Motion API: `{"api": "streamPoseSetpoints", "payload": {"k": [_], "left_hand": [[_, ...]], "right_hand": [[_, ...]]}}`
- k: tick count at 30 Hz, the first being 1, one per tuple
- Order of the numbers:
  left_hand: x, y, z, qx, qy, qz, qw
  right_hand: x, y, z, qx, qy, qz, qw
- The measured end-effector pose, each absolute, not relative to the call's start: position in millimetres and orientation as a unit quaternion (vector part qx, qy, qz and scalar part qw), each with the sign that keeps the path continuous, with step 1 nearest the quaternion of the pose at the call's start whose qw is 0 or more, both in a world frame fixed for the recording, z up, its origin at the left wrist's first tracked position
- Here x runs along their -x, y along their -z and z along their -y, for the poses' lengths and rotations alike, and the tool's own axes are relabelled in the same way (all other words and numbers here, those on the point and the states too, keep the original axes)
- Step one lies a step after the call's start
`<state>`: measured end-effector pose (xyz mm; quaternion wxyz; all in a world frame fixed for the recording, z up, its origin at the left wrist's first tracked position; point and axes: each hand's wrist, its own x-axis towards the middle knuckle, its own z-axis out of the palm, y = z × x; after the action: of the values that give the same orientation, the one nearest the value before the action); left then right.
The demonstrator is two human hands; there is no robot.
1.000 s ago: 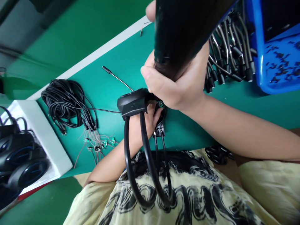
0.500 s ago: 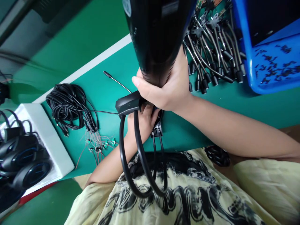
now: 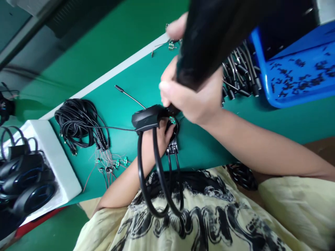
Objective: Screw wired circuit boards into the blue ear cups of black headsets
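A headset with a black headband of two hoops (image 3: 142, 174) is in front of me. Its near ear cup (image 3: 149, 118) carries a boom microphone (image 3: 131, 96) and a cable running left. My left hand (image 3: 159, 134) reaches under this cup and grips the opened second cup, where a small green circuit board (image 3: 172, 120) shows; the fingertips are partly hidden. Wrapped round a large black power tool, probably an electric screwdriver (image 3: 206, 45), my right hand (image 3: 197, 94) is above and right of the cups. The tool is blurred, its tip close to the open cup.
Coiled black cables (image 3: 78, 122) with wired green boards lie left. Beyond them, a white foam box (image 3: 57, 157) holds several headsets. At the right are a pile of microphone booms (image 3: 240, 75) and a blue tray (image 3: 267, 83) of small black parts. Small boards (image 3: 171, 45) lie near the back strip.
My right hand and the power tool have moved right and tilted, uncovering the green circuit board in the cup. The headset stays in my left hand. The view has shifted slightly.
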<state>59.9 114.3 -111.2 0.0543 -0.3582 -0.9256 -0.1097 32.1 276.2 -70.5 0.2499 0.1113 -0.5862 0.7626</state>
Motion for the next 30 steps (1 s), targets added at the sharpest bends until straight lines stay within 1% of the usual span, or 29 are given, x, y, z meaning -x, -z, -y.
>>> {"api": "streamPoseSetpoints", "payload": {"k": [2, 4, 6, 8, 9, 13, 18, 20, 22, 25, 27, 29, 30], "left_hand": [[-61, 111, -115, 0.354, 0.115, 0.927, 0.035], [-61, 110, -115, 0.353, 0.113, 0.928, 0.034], [-61, 111, -115, 0.359, 0.109, 0.925, 0.057], [-61, 110, -115, 0.367, 0.109, 0.92, 0.08], [-61, 110, -115, 0.371, 0.109, 0.918, 0.083], [-61, 107, -115, 0.382, 0.1, 0.916, 0.068], [-59, 109, -117, 0.368, 0.097, 0.923, 0.053], [-60, 110, -116, 0.373, 0.1, 0.921, 0.059], [-64, 108, -113, 0.395, 0.107, 0.91, 0.059], [-72, 98, -96, 0.433, 0.128, 0.889, 0.075], [-74, 92, -77, 0.425, 0.143, 0.887, 0.111], [-69, 91, -55, 0.386, 0.143, 0.902, 0.129], [-64, 93, -43, 0.364, 0.14, 0.913, 0.12]], "right_hand": [[-51, 67, -291, -0.084, -0.783, 0.576, 0.219], [-78, 75, -302, -0.058, -0.795, 0.595, 0.104], [-106, 92, -306, 0.001, -0.794, 0.608, 0.011], [-128, 110, -304, 0.023, -0.788, 0.615, -0.039], [-136, 116, -301, 0.021, -0.783, 0.619, -0.05], [-139, 128, -291, 0.001, -0.764, 0.643, -0.055], [-130, 128, -297, 0.014, -0.78, 0.617, -0.103], [-133, 122, -301, 0.005, -0.756, 0.648, -0.095], [-136, 112, -302, -0.002, -0.667, 0.743, -0.048], [-136, 98, -297, -0.052, -0.455, 0.889, 0.032], [-133, 95, -289, -0.118, -0.341, 0.931, 0.053], [-130, 96, -280, -0.164, -0.271, 0.946, 0.068], [-129, 97, -277, -0.178, -0.247, 0.95, 0.072]]}}
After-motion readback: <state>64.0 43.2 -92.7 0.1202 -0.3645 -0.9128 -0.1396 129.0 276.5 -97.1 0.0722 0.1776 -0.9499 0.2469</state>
